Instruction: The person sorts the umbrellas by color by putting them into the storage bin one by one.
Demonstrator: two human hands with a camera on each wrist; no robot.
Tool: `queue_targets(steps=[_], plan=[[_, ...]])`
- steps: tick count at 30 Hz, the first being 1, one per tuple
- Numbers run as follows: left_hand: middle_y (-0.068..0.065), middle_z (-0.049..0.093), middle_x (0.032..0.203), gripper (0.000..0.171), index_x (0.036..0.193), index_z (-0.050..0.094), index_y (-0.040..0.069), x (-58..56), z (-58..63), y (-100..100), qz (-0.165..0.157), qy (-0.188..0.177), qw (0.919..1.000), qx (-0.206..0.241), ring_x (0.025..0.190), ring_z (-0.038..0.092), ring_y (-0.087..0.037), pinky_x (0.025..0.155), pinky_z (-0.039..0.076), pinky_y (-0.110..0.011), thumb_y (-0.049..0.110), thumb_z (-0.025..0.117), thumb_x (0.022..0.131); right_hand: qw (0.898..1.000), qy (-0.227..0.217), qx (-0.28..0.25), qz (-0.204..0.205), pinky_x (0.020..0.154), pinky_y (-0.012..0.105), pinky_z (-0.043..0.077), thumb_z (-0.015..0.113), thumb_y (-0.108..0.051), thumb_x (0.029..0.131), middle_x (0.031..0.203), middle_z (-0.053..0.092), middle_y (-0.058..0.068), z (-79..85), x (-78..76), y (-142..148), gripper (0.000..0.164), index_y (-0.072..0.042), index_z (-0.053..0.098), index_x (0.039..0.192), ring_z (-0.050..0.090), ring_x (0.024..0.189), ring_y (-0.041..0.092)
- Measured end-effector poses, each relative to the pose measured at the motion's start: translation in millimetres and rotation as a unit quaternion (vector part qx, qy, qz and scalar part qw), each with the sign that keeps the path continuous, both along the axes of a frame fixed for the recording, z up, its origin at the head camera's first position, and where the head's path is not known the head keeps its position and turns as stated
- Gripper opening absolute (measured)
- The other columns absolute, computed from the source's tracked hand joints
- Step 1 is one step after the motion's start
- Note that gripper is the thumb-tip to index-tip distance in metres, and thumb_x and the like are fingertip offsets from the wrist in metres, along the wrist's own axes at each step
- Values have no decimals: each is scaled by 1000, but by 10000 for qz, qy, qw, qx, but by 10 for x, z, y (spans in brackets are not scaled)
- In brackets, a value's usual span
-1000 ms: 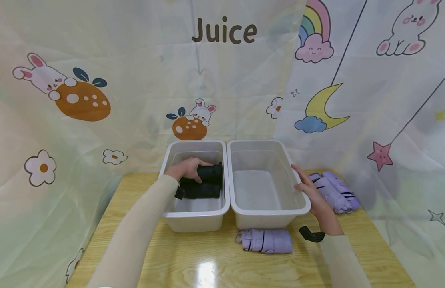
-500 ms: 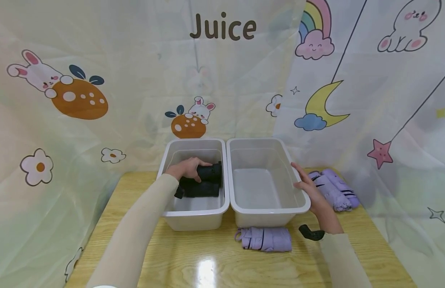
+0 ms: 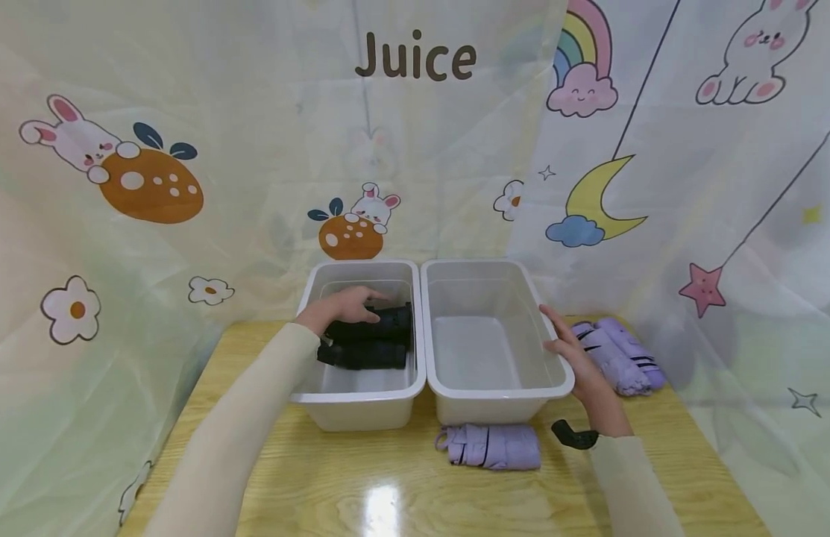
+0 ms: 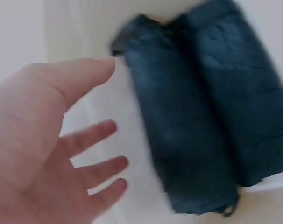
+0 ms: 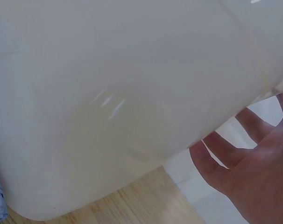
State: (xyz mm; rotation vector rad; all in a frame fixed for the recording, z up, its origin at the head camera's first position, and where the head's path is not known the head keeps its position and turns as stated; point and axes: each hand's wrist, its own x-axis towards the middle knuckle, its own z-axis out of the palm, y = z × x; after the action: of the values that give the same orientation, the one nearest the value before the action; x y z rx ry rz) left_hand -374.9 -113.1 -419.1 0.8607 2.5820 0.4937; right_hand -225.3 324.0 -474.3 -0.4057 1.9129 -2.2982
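Observation:
In the left white plastic bin (image 3: 361, 397), two black folded umbrellas lie side by side: a farther one (image 3: 393, 324) and a nearer one (image 3: 364, 356). My left hand (image 3: 347, 304) is over the farther umbrella in the head view. In the left wrist view that hand (image 4: 43, 140) has its fingers spread, apart from the umbrella beside it (image 4: 179, 121), and holds nothing. My right hand (image 3: 581, 365) holds the right rim of the second white bin (image 3: 498, 393), thumb over the edge. Its fingers (image 5: 211, 163) touch the bin's outer wall.
A purple folded umbrella (image 3: 498, 447) lies on the wooden table (image 3: 321, 485) in front of the right bin. Two more purple umbrellas (image 3: 619, 362) lie right of that bin. A printed cloth (image 3: 253, 149) hangs close behind the bins.
My left hand has let go of the farther black umbrella, which now lies lower in the bin beside the other. That hand has drawn slightly up and left; the right hand keeps its place.

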Motion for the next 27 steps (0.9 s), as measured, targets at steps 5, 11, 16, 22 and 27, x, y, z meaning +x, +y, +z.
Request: queue_targets(steps=[5,11,16,22,27], plan=[[-10,46,146,54,145,46,9,195,329,-124,52,96,9999,65,132,42,-30,106,33,-46,22,63,96,9999,11,-117,7,90,34,47,37,2,101,154,13,11,4,-24,-19,68,-20,8,158,41,124,22],[-11,45,146,53,145,47,9,535,590,-420,33,489,9978,450,133,40,-30,106,34,-48,25,62,97,10000,-16,-50,24,90,31,45,36,3,100,156,8,11,-6,10,-27,69,-20,5,158,38,124,20],[-14,41,147,55,145,47,12,865,675,-792,418,665,9910,1081,133,36,-34,104,34,-53,29,63,96,10000,-24,-45,83,93,30,43,35,2,100,160,-5,13,-35,15,-45,71,-23,3,158,32,128,21],[-17,35,148,56,147,44,15,1128,487,-1183,914,648,9792,1689,134,33,-38,101,33,-60,34,61,97,9999,-87,-47,50,95,28,41,35,2,100,161,-9,9,-50,50,-48,71,-25,3,158,26,132,22],[-22,29,151,67,152,31,11,1168,136,-1355,1531,585,9539,2513,132,31,-50,99,31,-65,31,63,96,9998,-71,-155,68,96,28,40,34,2,101,161,-9,8,-29,47,-49,71,-27,2,158,22,135,24]])
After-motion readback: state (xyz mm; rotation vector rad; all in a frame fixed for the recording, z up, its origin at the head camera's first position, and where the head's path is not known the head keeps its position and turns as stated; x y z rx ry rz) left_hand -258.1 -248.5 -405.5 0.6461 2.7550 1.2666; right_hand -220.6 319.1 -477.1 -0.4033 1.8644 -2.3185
